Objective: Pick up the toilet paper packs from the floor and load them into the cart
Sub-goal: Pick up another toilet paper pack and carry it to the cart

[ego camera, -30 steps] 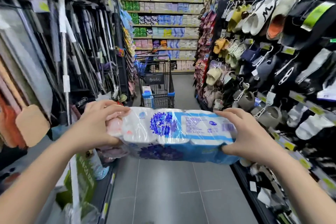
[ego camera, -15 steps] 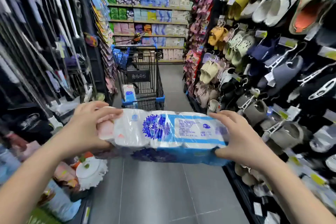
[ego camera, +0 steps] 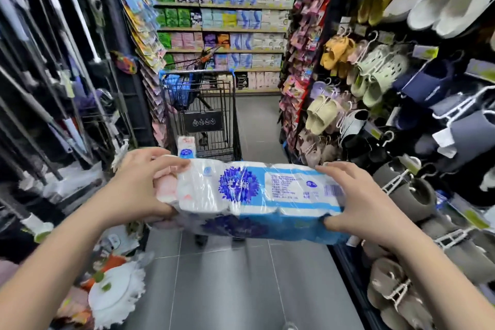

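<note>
My left grip (ego camera: 136, 187) and right grip (ego camera: 359, 201) each clamp an end of the toilet paper pack (ego camera: 254, 190), held crosswise short of the cart (ego camera: 203, 104). I'd raise it above the cart's rim, then lower it in flat.

The toilet paper pack (ego camera: 254, 195) sits crosswise between the left hand (ego camera: 139, 185) and right hand (ego camera: 359, 201), in front of the cart (ego camera: 203, 115). Left of the aisle are mops (ego camera: 117, 289), right slippers (ego camera: 375, 80); shelves (ego camera: 227, 27) stand behind the cart.
</note>
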